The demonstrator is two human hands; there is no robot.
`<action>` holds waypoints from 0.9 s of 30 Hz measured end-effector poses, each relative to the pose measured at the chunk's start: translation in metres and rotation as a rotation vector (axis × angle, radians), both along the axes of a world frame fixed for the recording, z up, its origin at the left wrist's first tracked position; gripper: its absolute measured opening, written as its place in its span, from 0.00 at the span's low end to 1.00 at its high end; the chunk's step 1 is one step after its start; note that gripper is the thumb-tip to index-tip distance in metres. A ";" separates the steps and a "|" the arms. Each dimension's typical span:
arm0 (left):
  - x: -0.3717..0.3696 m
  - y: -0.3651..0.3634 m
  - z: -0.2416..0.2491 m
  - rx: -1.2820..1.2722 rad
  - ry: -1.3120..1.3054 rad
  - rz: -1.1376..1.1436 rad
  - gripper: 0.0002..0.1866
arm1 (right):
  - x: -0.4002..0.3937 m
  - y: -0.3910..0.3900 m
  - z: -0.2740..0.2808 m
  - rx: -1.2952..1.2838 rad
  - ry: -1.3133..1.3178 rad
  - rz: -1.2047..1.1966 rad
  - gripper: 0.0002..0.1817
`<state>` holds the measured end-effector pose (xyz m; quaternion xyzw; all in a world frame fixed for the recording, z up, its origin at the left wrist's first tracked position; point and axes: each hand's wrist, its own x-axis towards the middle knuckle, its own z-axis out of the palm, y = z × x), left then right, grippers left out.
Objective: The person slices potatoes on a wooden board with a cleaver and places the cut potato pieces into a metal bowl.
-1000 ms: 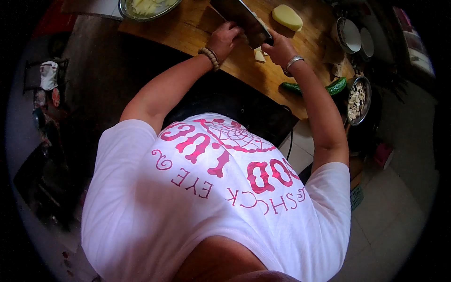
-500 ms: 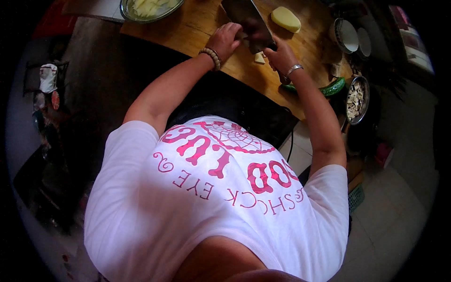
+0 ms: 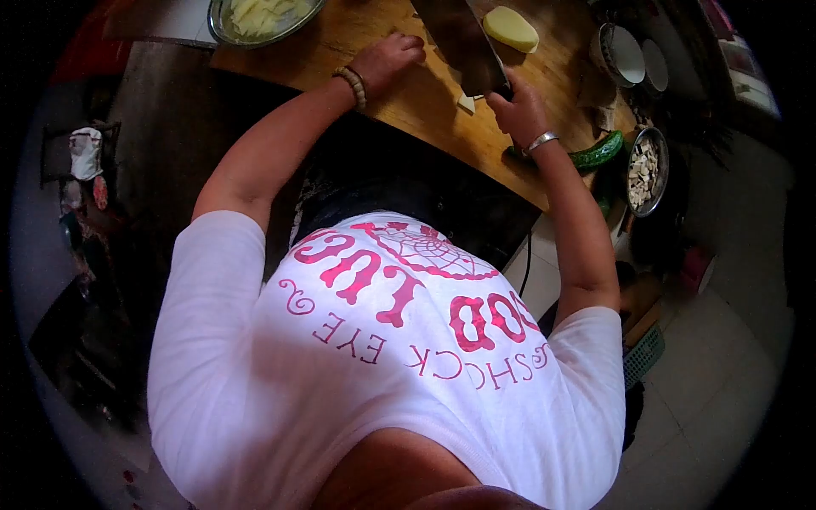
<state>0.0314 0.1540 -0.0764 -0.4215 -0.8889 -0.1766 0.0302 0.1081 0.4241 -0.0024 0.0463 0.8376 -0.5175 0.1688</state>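
My right hand (image 3: 520,110) is wrapped round the handle of a cleaver (image 3: 463,47), its broad dark blade angled over the wooden board (image 3: 382,110). To the left of the blade, apart from it, is my left hand (image 3: 388,64). Its fingers are curled together, and whatever they may hold is hidden. A peeled, cut potato (image 3: 512,31) rests just right of the blade. By the cleaver's heel lies a small pale cut piece (image 3: 467,104). A green cucumber (image 3: 599,153) lies partly behind my right wrist.
At the upper left stands a glass bowl (image 3: 319,10) of pale potato slices. White bowls (image 3: 627,59) stand at the right, with a metal dish (image 3: 664,183) of chopped pale pieces nearer me. The board's front edge (image 3: 476,178) runs below my forearms.
My left hand has moved left, away from the cleaver blade. My right hand still grips the cleaver, which has shifted slightly.
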 end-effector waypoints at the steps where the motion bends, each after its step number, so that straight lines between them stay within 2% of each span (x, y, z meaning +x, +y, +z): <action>1: 0.002 0.000 0.003 -0.034 -0.003 -0.014 0.12 | 0.000 0.001 -0.004 -0.020 -0.021 -0.001 0.18; 3: 0.008 -0.001 0.007 -0.070 -0.011 -0.031 0.11 | 0.002 0.000 -0.010 -0.043 -0.047 -0.004 0.18; 5: 0.012 0.001 0.010 0.096 -0.046 0.046 0.10 | 0.000 0.002 -0.013 -0.047 -0.075 0.047 0.20; 6: 0.016 0.003 0.011 0.096 -0.047 0.046 0.10 | -0.001 0.001 -0.011 -0.047 -0.076 0.046 0.20; 8: 0.024 0.007 0.011 0.188 -0.164 0.231 0.10 | -0.003 -0.002 -0.006 0.081 -0.173 0.114 0.19; 9: 0.026 0.007 0.009 0.189 -0.161 0.233 0.10 | -0.001 -0.003 -0.005 0.082 -0.171 0.116 0.19; 11: 0.027 0.007 0.006 0.211 -0.136 0.309 0.10 | 0.001 -0.004 -0.004 0.148 0.002 0.197 0.19; 15: 0.026 0.004 -0.002 0.244 -0.109 0.366 0.10 | 0.002 -0.004 -0.005 0.131 0.009 0.228 0.21; 20: 0.025 -0.002 -0.008 0.225 -0.085 0.411 0.11 | 0.002 -0.002 -0.010 0.243 0.042 0.297 0.22; 23: 0.026 -0.003 -0.002 0.183 -0.156 0.444 0.11 | 0.006 -0.006 0.002 0.135 -0.079 0.184 0.21; 27: 0.027 -0.001 0.004 0.194 -0.206 0.436 0.12 | 0.004 0.000 -0.009 0.114 -0.106 0.168 0.20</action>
